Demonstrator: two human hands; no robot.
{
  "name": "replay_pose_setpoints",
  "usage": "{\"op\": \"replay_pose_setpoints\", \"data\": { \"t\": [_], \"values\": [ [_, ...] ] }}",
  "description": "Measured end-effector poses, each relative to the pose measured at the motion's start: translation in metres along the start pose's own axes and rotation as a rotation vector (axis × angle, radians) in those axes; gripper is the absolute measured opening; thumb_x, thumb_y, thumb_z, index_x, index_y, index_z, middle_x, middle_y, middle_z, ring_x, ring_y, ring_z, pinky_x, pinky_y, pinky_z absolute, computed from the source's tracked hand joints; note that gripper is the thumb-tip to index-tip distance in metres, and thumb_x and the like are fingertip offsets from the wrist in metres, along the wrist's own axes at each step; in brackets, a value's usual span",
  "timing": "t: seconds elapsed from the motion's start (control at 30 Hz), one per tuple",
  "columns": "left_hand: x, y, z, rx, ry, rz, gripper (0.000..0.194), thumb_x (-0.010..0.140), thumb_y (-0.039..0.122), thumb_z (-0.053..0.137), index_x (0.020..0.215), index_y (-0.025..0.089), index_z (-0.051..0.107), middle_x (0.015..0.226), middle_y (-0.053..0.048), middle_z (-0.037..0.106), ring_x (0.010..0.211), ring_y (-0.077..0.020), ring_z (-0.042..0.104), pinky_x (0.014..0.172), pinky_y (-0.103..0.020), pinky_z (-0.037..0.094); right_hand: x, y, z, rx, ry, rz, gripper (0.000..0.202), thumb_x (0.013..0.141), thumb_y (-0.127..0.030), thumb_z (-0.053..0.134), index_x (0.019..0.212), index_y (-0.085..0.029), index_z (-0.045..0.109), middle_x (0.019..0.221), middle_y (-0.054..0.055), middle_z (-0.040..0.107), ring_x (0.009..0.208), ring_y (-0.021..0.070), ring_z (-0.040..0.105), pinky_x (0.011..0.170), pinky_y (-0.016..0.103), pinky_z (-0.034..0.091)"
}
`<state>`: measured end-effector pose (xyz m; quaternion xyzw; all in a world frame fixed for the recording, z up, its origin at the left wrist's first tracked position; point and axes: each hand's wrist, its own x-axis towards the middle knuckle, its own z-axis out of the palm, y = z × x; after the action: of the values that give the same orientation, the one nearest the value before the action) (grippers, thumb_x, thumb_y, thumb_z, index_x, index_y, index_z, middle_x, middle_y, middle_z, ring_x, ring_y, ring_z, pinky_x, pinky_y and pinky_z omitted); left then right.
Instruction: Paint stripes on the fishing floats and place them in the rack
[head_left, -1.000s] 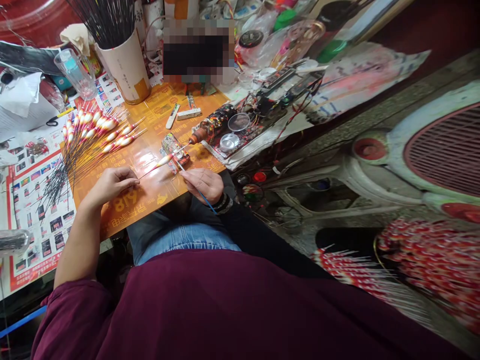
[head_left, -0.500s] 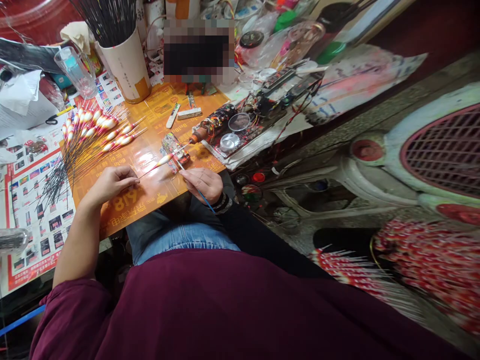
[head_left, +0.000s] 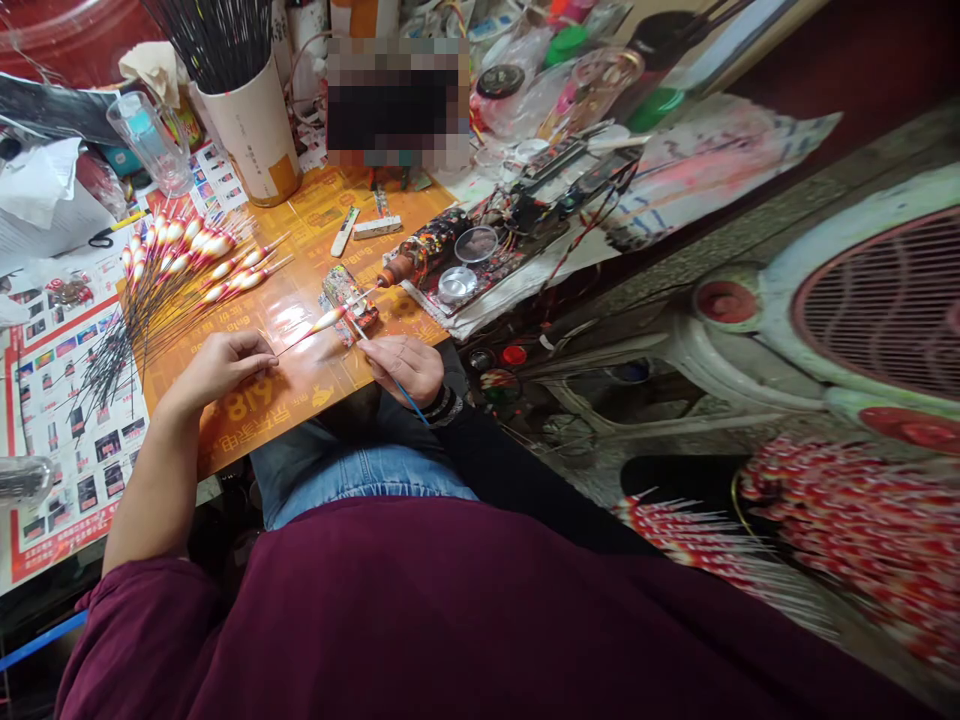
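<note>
Between my hands a fishing float (head_left: 328, 320) with a red, yellow and white body lies slantwise. Its upper end meets the tip of a paint-spattered motor spindle (head_left: 397, 268). My left hand (head_left: 236, 362) is closed, pinching the float's thin stem at the lower end. In my right hand (head_left: 409, 368) a slim blue-handled paintbrush (head_left: 411, 402) is gripped, its tip close to the float's body. Just behind the float sits a paint-crusted block (head_left: 349, 290). To the left, a fan of similar floats (head_left: 180, 250) with dark stems rests on the table.
An orange printed sheet (head_left: 300, 220) covers the tabletop. At the back stand a white pot (head_left: 251, 140) of black sticks and a glass mug (head_left: 154, 145). Small clear cups (head_left: 457, 285) sit right of the spindle. A fan (head_left: 885, 310) and bundled red-white floats (head_left: 862, 530) are at the right.
The view has shifted slightly. Both hands keep almost the same place, with the float and paintbrush still held.
</note>
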<state>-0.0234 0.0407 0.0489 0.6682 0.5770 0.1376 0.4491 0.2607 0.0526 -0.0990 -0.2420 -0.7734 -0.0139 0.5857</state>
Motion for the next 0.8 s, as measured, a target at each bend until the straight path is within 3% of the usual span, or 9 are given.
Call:
{"op": "replay_pose_setpoints", "data": {
  "t": [0.13,0.47,0.8],
  "values": [
    [-0.001,0.001,0.0,0.02,0.0,0.013,0.027,0.086,0.042,0.067,0.081,0.016,0.07,0.066,-0.003,0.064,0.053,-0.0089,0.052,0.048,-0.021,0.037,0.005,-0.007,-0.001,-0.01,0.055,-0.056,0.038,0.094,-0.014,0.056,0.131,-0.021,0.062,0.103,0.009,0.077,0.093,0.0181,0.074,0.081,0.031,0.064],
    [0.0,0.002,0.005,0.022,0.017,0.08,0.024,0.085,0.037,0.067,0.079,0.014,0.067,0.065,-0.002,0.065,0.054,-0.0079,0.054,0.049,-0.019,0.039,0.005,-0.046,0.026,0.102,-0.071,-0.121,0.036,0.093,-0.012,0.057,0.128,-0.018,0.06,0.099,0.008,0.075,0.095,0.0166,0.072,0.082,0.031,0.064],
    [-0.002,-0.002,0.009,-0.012,0.012,0.098,0.017,0.086,0.029,0.066,0.077,0.014,0.065,0.062,0.0,0.063,0.047,-0.0043,0.049,0.045,-0.018,0.035,0.006,-0.052,0.028,0.031,-0.084,-0.173,0.043,0.091,-0.01,0.061,0.135,-0.01,0.059,0.106,0.014,0.075,0.108,0.022,0.07,0.088,0.036,0.063]
  ]
}}
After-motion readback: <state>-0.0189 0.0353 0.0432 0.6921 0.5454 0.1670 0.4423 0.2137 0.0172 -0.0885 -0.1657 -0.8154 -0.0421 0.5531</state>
